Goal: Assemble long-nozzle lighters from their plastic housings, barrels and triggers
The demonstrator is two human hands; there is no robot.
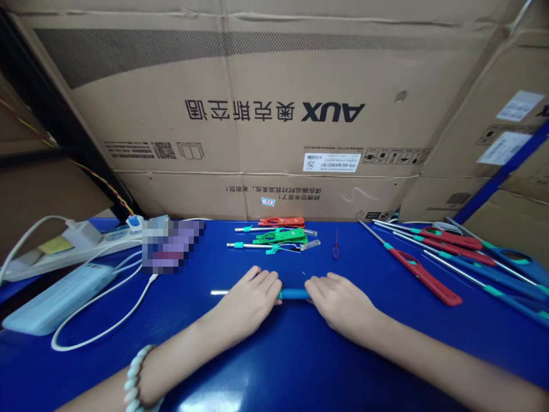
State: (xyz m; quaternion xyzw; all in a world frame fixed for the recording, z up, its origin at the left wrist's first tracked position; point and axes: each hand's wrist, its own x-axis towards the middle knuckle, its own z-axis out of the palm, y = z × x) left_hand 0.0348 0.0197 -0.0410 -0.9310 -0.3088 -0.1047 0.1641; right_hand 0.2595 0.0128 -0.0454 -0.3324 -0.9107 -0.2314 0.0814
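A long lighter with a blue handle (294,294) and a thin metal tube lies on the blue table (274,355). My left hand (250,300) rests over its middle, fingers curled down onto it, the metal tip sticking out to the left. My right hand (338,298) covers the handle's right end, fingers bent over it. Both hands touch the lighter against the tabletop.
Green and orange lighters (281,235) lie behind my hands, with a small screwdriver (336,247) beside them. Several red and blue long lighters (450,252) lie at the right. A power strip (68,246), a power bank (55,297) and white cables sit left. Cardboard boxes (274,114) wall the back.
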